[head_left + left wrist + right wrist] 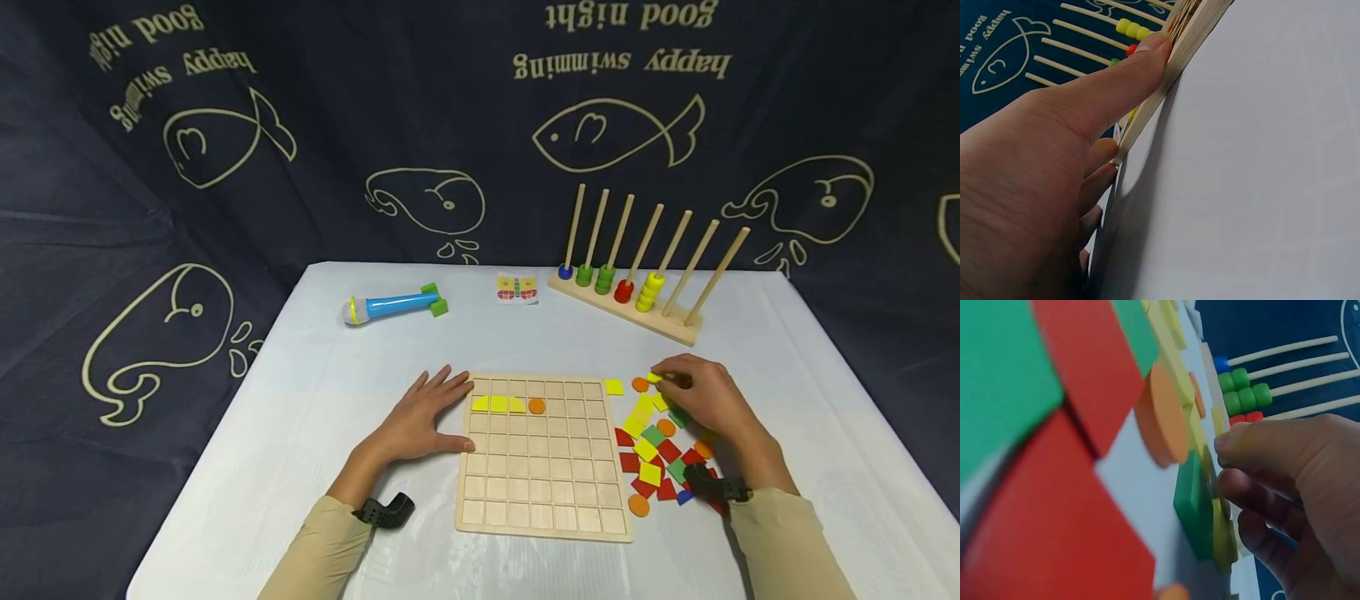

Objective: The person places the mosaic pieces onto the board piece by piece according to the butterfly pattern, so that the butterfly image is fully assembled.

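Right of center in the head view, we find a right hand (708,396) with thumb and fingertips pinched on a yellow tile (655,377) beyond the upper right of the grid board (537,467), while at center left a left hand (427,421) meets the board's edge, thumb spread from its fingers. We judge the tile light, stiff and smooth, best taken by opposite edges. Its visible strip runs roughly left to right, but covering fingers leave us unsure of its long axis and pointing.
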`<action>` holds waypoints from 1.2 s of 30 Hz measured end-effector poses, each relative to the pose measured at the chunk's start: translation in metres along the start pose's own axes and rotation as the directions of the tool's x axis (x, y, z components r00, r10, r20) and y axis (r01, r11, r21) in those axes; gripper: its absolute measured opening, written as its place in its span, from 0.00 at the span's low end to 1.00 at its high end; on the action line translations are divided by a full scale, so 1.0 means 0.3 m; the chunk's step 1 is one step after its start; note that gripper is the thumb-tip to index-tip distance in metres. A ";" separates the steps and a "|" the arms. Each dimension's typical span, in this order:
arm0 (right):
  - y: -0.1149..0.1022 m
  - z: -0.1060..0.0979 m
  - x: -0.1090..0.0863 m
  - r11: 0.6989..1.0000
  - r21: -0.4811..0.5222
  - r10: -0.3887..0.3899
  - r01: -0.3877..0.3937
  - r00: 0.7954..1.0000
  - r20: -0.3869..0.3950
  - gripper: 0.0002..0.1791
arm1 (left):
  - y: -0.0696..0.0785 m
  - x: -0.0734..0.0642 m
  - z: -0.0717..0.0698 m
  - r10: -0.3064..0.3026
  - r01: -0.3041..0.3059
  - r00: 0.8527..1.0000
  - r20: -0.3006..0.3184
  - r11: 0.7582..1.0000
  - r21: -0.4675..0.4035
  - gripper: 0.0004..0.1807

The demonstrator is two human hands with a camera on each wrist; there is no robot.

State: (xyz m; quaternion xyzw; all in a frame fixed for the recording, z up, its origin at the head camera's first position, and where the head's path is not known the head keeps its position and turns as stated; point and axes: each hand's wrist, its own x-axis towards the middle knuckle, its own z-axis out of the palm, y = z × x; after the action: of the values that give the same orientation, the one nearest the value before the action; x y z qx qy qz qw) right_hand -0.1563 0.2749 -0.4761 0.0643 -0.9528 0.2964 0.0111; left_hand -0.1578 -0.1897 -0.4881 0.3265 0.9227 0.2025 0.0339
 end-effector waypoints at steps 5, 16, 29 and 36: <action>-0.040 0.021 0.006 0.998 0.021 -0.054 0.054 0.998 -0.014 0.14 | 0.002 -0.001 -0.005 -0.001 0.001 1.000 -0.001 1.000 -0.005 0.54; -0.157 0.083 0.023 0.980 0.013 -0.197 0.197 0.980 0.033 0.11 | -0.005 -0.004 -0.003 -0.004 0.004 1.000 -0.005 1.000 -0.006 0.54; -0.274 0.128 0.020 0.955 0.048 -0.295 0.292 0.951 0.088 0.09 | -0.003 -0.004 -0.005 -0.007 0.007 1.000 0.003 1.000 -0.002 0.54; -0.320 0.170 0.016 0.917 0.030 -0.398 0.397 0.913 0.088 0.10 | 0.003 -0.001 -0.005 0.000 0.000 1.000 0.005 1.000 0.003 0.54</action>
State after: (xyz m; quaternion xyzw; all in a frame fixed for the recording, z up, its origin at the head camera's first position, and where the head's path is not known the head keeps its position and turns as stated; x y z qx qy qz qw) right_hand -0.1479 0.1671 -0.4638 0.2702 -0.9176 0.2902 0.0267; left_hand -0.1574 -0.1899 -0.4864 0.3272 0.9228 0.2002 0.0356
